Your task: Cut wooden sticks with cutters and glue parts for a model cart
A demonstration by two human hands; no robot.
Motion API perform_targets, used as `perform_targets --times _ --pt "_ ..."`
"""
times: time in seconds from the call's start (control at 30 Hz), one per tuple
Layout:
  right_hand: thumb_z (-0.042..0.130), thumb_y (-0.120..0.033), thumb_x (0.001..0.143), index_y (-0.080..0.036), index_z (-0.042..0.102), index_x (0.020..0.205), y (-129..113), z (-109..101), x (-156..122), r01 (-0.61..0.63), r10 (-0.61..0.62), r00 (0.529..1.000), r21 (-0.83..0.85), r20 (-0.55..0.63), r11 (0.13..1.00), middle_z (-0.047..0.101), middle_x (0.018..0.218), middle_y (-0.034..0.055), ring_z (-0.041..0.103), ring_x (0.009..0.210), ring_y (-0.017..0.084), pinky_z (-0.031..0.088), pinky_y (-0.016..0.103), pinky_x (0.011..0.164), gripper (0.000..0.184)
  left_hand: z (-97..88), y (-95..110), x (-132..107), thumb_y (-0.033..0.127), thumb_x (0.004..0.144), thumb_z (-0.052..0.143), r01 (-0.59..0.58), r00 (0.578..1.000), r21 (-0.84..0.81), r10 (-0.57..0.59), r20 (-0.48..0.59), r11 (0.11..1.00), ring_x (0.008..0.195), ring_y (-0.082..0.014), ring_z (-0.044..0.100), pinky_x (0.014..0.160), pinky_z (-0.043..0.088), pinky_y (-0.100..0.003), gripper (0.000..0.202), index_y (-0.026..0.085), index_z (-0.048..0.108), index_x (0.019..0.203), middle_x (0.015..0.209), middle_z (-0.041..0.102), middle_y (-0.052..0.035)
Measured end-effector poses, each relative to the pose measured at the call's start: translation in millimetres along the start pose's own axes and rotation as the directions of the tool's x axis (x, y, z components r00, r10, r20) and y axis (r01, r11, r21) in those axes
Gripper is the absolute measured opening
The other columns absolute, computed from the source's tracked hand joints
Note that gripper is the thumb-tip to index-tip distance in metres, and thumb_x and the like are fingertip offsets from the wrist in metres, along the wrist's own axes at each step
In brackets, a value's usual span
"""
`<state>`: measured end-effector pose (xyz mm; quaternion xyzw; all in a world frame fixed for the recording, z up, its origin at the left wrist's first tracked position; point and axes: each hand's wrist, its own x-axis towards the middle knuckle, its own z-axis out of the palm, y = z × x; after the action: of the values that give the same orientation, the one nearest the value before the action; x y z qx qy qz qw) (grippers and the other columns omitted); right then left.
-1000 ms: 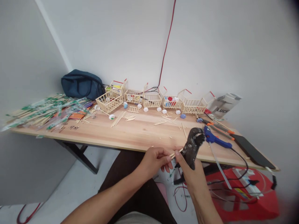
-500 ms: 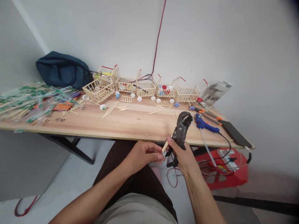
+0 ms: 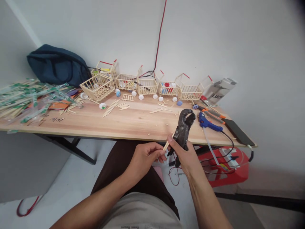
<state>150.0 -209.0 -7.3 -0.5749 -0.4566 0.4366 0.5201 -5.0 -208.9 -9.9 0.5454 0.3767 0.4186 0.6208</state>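
My right hand (image 3: 187, 157) is closed around a black pipe cutter (image 3: 182, 129), whose curved jaw points up and away from me over the table's front edge. Between that hand's thumb and a finger runs a small bunch of short wooden sticks (image 3: 167, 144). At their lower end, the thumb and fingertips of my left hand (image 3: 145, 159) close on the same sticks. Both hands are just in front of the table edge, above my lap. Small stick carts (image 3: 147, 87) with red handles and bottle-cap wheels stand in a row along the wall.
On the wooden table (image 3: 133, 124) lie cut sticks (image 3: 111, 108), a small stick ladder (image 3: 127, 97), a blue glue gun (image 3: 209, 123), orange-handled pliers (image 3: 212, 116) and a black slab (image 3: 239, 132). At left are wrapped sticks (image 3: 33, 101) and a blue bag (image 3: 58, 65). A red stool (image 3: 240, 176) stands below.
My left fingertips have closed onto the lower end of the sticks, having been slightly apart from it. The right hand still holds the cutter. The view has shifted a little.
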Motion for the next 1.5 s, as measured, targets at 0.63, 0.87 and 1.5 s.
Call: perform_targets --times 0.63,0.87,1.5 --pt "0.063 -0.042 0.081 -0.017 0.065 0.079 3 4 -3 0.17 -0.179 0.984 -0.199 -0.026 0.965 0.06 0.068 -0.0008 0.054 0.065 0.014 0.043 0.026 0.064 0.025 -2.5 3 6 0.05 0.072 0.07 0.231 0.967 -0.25 -0.193 0.167 0.94 0.062 -0.0142 0.066 0.057 0.047 -0.022 0.042 0.009 0.062 0.081 0.077 0.071 -0.0103" --pt "0.06 -0.047 0.083 -0.017 0.065 0.086 0 1 -2 0.129 -0.125 0.991 -0.111 0.035 0.986 0.059 0.071 0.0007 0.055 0.068 0.016 0.044 0.026 0.065 0.03 -5.5 7 4 0.043 0.071 0.072 0.19 0.981 -0.251 -0.172 0.091 0.949 0.051 -0.0097 0.059 0.05 0.044 -0.02 0.035 0.009 0.062 0.072 0.064 0.066 -0.0044" --pt "0.048 -0.061 0.085 -0.024 0.07 0.106 -11 -44 -41 -0.038 0.196 0.923 -0.428 0.332 0.903 0.07 0.088 0.0079 0.062 0.09 0.027 0.048 0.04 0.084 0.048 -16.0 19 -4 0.02 0.087 0.05 -0.077 0.976 0.514 0.169 -0.134 0.854 0.062 -0.0108 0.061 0.061 0.043 -0.02 0.019 0.017 0.065 0.077 0.066 0.065 0.0011"
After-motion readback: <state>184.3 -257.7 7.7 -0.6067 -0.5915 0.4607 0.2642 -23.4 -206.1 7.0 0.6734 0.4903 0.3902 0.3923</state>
